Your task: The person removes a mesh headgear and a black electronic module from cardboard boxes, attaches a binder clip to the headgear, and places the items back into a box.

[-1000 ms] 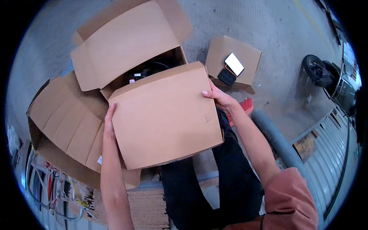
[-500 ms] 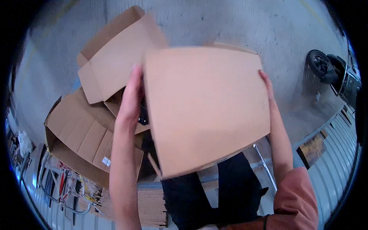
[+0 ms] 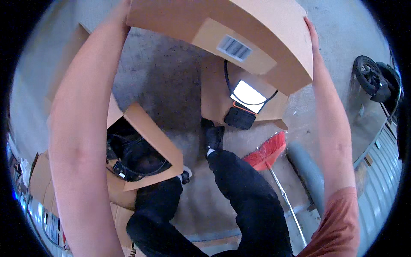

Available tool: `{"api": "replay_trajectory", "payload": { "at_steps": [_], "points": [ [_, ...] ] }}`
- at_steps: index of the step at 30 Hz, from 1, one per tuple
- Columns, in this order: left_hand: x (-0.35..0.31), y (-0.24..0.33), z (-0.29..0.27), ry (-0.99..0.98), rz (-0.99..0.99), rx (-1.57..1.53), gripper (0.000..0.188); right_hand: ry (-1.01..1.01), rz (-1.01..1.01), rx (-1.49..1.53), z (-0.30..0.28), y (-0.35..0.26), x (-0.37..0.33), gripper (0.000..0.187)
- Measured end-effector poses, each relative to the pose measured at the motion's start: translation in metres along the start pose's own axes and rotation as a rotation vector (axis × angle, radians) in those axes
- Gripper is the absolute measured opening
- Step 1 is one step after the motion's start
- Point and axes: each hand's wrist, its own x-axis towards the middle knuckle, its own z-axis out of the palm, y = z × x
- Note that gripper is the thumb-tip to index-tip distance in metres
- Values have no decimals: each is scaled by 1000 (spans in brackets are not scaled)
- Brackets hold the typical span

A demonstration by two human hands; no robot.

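Note:
A large brown cardboard box (image 3: 180,23) with a white label on its side is held up between my two hands at the top of the view. My left hand (image 3: 125,9) is on its left end, mostly out of sight at the picture's edge. Along the right end lie the fingers of my right hand (image 3: 312,33), closed on the box. Below the raised box, another piece of cardboard (image 3: 209,92) on the floor bears a bright white-screened device (image 3: 248,97), a black cable and a black block (image 3: 239,118). What the raised box holds is hidden.
An open carton (image 3: 156,145) with black cables (image 3: 141,160) stands by my left leg. A red broom head (image 3: 269,152) with a silver handle lies right of my legs, beside a grey roll (image 3: 306,171). A black wheel (image 3: 366,75) stands far right.
Both hands have lifted the box up and away from me, tilting it so its labelled side shows. My legs, the broom and the things on the floor have come into view.

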Motion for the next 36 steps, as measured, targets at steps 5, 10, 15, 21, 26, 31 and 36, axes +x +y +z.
{"api": "replay_trajectory", "payload": {
  "at_steps": [5, 10, 15, 21, 26, 31, 36],
  "points": [
    [29, -6, -36, -73, 45, -77, 60, -22, -10, -234, 6, 15, 56, 66],
    [25, -7, -34, -46, 124, -158, 56, -39, 115, -435, -2, -41, 105, 71],
    [-5, -4, 3, 258, 8, -84, 64, 15, 278, -618, 11, -95, 122, 73],
    [-81, -16, 68, 370, -43, 91, 82, 175, 193, -654, 16, -58, -4, 69],
    [-192, -66, 168, 738, 116, 75, 87, 479, 103, -115, 20, 24, -113, 74],
    [-469, -120, 250, 955, -173, 97, 31, -143, 423, -800, 48, 103, -351, 35],
    [-752, -241, 387, 1164, -840, 346, 22, -5, 1026, -776, 19, 75, -576, 42]
  ]
}}
